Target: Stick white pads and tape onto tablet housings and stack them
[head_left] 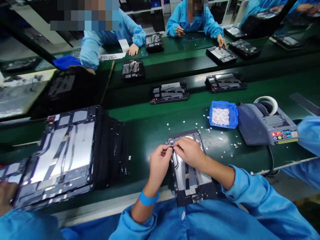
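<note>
An opened tablet point(180, 173) lies right in front of me, its insides facing up and its near end close to my body. My left hand point(160, 163) pinches at its far left corner, thumb and forefinger pressed together. Beside it my right hand point(191, 152) is closed too, its fingertips almost meeting the left ones over a tiny dark piece. What exactly the fingertips hold is too small and partly covered to name. Both hands hide much of the tablet's far end.
Stacked opened tablets point(65, 150) stand on my left. A blue bin point(236, 116) of small white pieces and a tape dispenser point(265, 123) stand on the right. White scraps dot the green bench point(145, 133). More tablets point(170, 92) lie beyond. Co-workers sit opposite; a person's hand point(7, 196) shows far left.
</note>
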The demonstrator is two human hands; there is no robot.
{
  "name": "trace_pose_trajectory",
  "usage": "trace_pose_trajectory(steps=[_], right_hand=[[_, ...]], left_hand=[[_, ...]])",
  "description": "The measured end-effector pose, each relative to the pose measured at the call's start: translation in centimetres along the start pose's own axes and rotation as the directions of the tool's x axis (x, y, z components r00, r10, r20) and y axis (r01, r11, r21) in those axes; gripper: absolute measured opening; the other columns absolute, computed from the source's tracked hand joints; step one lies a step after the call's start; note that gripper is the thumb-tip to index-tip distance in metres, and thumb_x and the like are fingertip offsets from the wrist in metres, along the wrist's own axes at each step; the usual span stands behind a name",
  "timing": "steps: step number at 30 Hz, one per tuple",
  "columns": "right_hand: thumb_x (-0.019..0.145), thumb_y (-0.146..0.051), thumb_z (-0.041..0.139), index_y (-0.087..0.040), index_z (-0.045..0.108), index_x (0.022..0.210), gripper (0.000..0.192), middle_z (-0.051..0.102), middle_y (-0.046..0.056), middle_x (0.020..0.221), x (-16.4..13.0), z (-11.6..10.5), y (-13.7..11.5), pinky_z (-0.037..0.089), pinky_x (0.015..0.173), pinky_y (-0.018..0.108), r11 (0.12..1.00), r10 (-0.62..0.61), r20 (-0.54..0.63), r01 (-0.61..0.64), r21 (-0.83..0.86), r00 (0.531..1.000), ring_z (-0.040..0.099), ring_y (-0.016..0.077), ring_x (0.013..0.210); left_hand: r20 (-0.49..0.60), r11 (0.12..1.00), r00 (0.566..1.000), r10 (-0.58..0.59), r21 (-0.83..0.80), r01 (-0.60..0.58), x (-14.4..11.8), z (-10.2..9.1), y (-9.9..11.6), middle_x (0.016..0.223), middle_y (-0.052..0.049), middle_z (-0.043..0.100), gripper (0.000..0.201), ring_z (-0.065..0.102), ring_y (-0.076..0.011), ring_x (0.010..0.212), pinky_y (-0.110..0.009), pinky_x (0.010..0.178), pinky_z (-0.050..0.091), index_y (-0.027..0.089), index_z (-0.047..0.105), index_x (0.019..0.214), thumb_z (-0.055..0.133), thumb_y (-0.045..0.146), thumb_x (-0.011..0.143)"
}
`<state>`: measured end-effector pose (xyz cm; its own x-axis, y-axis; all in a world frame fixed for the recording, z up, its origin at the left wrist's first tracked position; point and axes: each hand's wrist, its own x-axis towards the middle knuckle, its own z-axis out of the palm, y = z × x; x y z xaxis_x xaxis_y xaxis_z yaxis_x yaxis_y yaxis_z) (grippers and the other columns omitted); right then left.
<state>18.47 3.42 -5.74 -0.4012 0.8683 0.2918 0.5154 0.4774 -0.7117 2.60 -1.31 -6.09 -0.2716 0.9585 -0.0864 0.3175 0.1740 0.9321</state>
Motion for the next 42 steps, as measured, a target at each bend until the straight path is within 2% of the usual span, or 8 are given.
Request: trace_pose_trajectory(steps=[12, 17, 21, 24, 26, 30, 35, 42], right_hand=[[0.091, -0.014, 0.06, -0.021, 0.071, 0.088, 0.013, 0.076, 0.004, 0.086, -0.6, 0.8, -0.4, 0.049, 0.078, 0.027, 0.989, -0.065, -0.007, 0.063, -0.132, 0.998, 0.069, 0.0189, 0.081], [0.081, -0.01, 0.059, -0.022, 0.062, 0.073, 0.015, 0.069, 0.001, 0.075, 0.0, -0.1, -0.5, 0.043, 0.069, 0.026, 0.988, 0.056, -0.018, -0.058, -0.141, 0.998, 0.063, 0.0165, 0.073], [0.085, -0.017, 0.057, -0.021, 0.065, 0.079, 0.011, 0.07, 0.003, 0.08, 0.6, -7.4, 3.9, 0.041, 0.068, 0.026, 0.931, 0.278, -0.145, -0.303, -0.204, 0.95, 0.063, 0.0172, 0.074], [0.088, -0.027, 0.06, -0.018, 0.067, 0.078, 0.015, 0.07, 0.009, 0.078, 0.7, -13.4, 7.9, 0.038, 0.067, 0.031, 0.672, 0.478, -0.327, -0.579, -0.462, 0.816, 0.062, 0.0231, 0.073], [0.089, -0.024, 0.059, -0.017, 0.068, 0.081, 0.013, 0.072, 0.012, 0.084, 0.5, -14.5, 8.5, 0.039, 0.069, 0.032, 0.635, 0.451, -0.331, -0.559, -0.533, 0.829, 0.063, 0.025, 0.078], [0.094, -0.018, 0.058, -0.02, 0.071, 0.093, 0.014, 0.074, 0.007, 0.094, -0.4, -8.5, 4.1, 0.044, 0.08, 0.03, 0.918, 0.162, -0.016, -0.157, -0.364, 0.987, 0.066, 0.0216, 0.09], [0.1, -0.023, 0.06, -0.02, 0.073, 0.092, 0.015, 0.075, 0.005, 0.091, -0.2, -0.1, -1.1, 0.045, 0.084, 0.031, 0.951, 0.027, 0.144, 0.019, -0.309, 0.989, 0.066, 0.0208, 0.089], [0.097, -0.019, 0.059, -0.019, 0.07, 0.086, 0.016, 0.071, 0.006, 0.085, 0.1, 0.4, -0.7, 0.042, 0.08, 0.032, 0.916, -0.019, 0.122, 0.066, -0.396, 0.992, 0.063, 0.0216, 0.084]], left_hand=[[0.069, 0.682, 0.814, 0.577, 0.507, -0.527, -1.5, -0.8, 0.4, 0.085, -0.005, 0.075, 0.014, 0.067, -0.0204, 0.081, -0.034, 0.077, 0.049, 0.02, 0.075, 0.089, 0.062, 0.019, 0.096], [0.022, 0.873, 0.922, 0.386, 0.314, -0.372, -1.1, -0.5, 0.5, 0.088, -0.004, 0.075, 0.013, 0.068, -0.0202, 0.085, -0.032, 0.077, 0.05, 0.022, 0.075, 0.088, 0.063, 0.02, 0.091], [-0.002, 0.999, 0.999, 0.034, -0.036, -0.034, 0.3, -0.4, -0.1, 0.085, -0.003, 0.073, 0.01, 0.067, -0.0183, 0.077, -0.029, 0.069, 0.05, 0.02, 0.071, 0.086, 0.068, 0.029, 0.083], [0.01, 0.969, 0.994, -0.11, -0.223, 0.11, 1.2, -0.2, -0.7, 0.074, 0.0, 0.068, 0.014, 0.063, -0.0157, 0.07, -0.026, 0.067, 0.048, 0.019, 0.066, 0.081, 0.072, 0.031, 0.077], [0.008, 0.948, 0.989, -0.146, -0.285, 0.142, 1.6, 0.1, -1.0, 0.072, 0.001, 0.065, 0.017, 0.06, -0.0139, 0.068, -0.025, 0.066, 0.046, 0.019, 0.062, 0.078, 0.074, 0.031, 0.075], [-0.011, 0.926, 0.988, -0.157, -0.348, 0.143, 1.5, 0.6, -1.2, 0.073, 0.002, 0.065, 0.021, 0.059, -0.0127, 0.067, -0.024, 0.066, 0.046, 0.02, 0.057, 0.074, 0.076, 0.03, 0.072], [-0.057, 0.959, 0.995, -0.079, -0.276, 0.06, 0.8, 0.7, -1.1, 0.079, -0.001, 0.07, 0.018, 0.065, -0.0159, 0.074, -0.027, 0.071, 0.051, 0.021, 0.059, 0.076, 0.074, 0.031, 0.075], [-0.133, 0.985, 0.976, 0.17, 0.06, -0.164, -0.3, 0.5, -0.2, 0.086, -0.003, 0.077, 0.002, 0.072, -0.0183, 0.079, -0.029, 0.072, 0.055, 0.022, 0.065, 0.079, 0.066, 0.023, 0.081]])
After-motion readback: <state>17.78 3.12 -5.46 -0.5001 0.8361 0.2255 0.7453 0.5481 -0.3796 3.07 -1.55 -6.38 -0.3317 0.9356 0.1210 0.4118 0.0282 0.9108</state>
